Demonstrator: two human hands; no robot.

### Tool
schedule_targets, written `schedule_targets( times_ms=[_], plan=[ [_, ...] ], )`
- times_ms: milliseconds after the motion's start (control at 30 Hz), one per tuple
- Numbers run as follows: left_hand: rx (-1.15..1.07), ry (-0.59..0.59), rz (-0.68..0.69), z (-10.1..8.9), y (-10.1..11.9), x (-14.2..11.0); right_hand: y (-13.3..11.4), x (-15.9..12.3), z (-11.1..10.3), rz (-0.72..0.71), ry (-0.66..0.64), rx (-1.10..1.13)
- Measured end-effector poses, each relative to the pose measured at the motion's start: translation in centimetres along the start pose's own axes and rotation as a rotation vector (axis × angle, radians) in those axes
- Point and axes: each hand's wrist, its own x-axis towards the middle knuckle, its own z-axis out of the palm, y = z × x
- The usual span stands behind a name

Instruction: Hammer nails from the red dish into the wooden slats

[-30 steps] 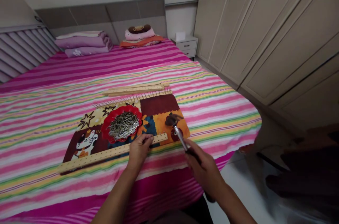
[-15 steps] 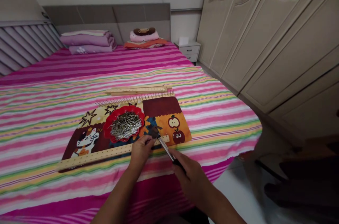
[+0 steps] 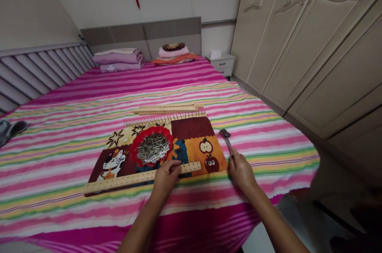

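My right hand (image 3: 242, 171) is wrapped round the handle of a hammer (image 3: 228, 141), whose head lies at the right of the patterned mat on the striped cloth. My left hand (image 3: 167, 175) rests over a pale wooden strip with a row of small holes (image 3: 125, 180), thumb and fingertips pressed together. Whatever is between those fingertips is too small to make out. Beyond this hand a red scalloped bowl (image 3: 134, 145) holds a heap of nails (image 3: 153, 147). Another wooden strip, with nails standing up along it (image 3: 167, 118), lies at the mat's far edge.
The patterned mat (image 3: 193, 128) lies under the bowl and the near strip. More wooden strips (image 3: 167, 108) are stacked behind it. A striped cloth (image 3: 74, 133) covers the bed. Folded bedding (image 3: 119, 59) sits at the headboard, and a wardrobe (image 3: 286, 38) stands on the right.
My right hand has carried the hammer from over the near strip out to the right of the mat. My left hand stays at the strip. The view has shifted.
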Motion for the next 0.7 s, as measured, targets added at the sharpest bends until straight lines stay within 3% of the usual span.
schedule_targets(
  times_ms=[167, 267, 400, 533, 700],
  plan=[
    [0.498, 0.311, 0.026, -6.0, 0.3, 1.9, 0.8, -0.7, 1.0, 0.006, -0.040, -0.049],
    [0.838, 0.232, -0.021, -8.2, 0.3, 3.4, 0.7, -0.7, 1.3, 0.008, -0.051, -0.072],
    [1.050, 0.125, -0.075, -8.1, 0.3, 4.6, 0.7, -0.6, 1.4, 0.018, -0.054, -0.100],
    [0.967, 0.126, -0.093, -8.0, 0.7, 5.0, 0.6, -0.7, 1.3, 0.017, -0.061, -0.121],
    [0.396, 0.220, -0.105, -9.4, 0.7, 5.3, 0.4, -0.7, 1.1, 0.014, -0.061, -0.139]
  ],
)
